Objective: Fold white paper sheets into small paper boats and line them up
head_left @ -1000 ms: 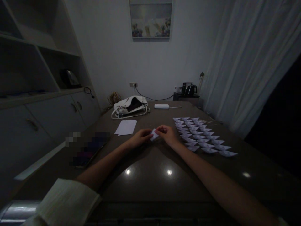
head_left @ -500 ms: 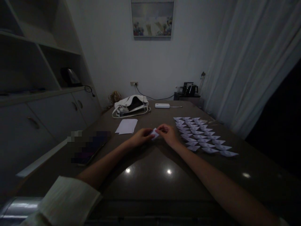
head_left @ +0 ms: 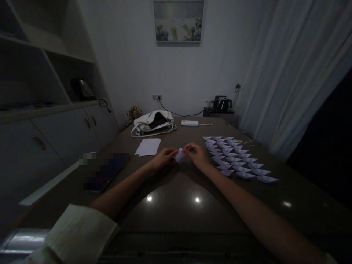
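A small folded piece of white paper [head_left: 180, 155] is held up between both hands over the middle of the table. My left hand [head_left: 164, 157] pinches its left side, fingers closed. On its right side my right hand [head_left: 195, 154] grips the upper edge between thumb and fingers. Just right of that hand, several folded paper boats [head_left: 232, 160] stand in rows. A loose stack of white paper sheets [head_left: 148, 147] lies beyond my left hand.
The brown table [head_left: 173, 216] has a white handbag [head_left: 154, 123] and a white power bank [head_left: 189, 123] with a short cable toward its far end. A dark, pixelated flat object [head_left: 107, 172] lies left of my left forearm. Shelving stands at left, a curtain [head_left: 275, 73] at right.
The fingers of both hands have shifted slightly on the folded paper, and more of its face now shows between them. The boats and sheets stay put.
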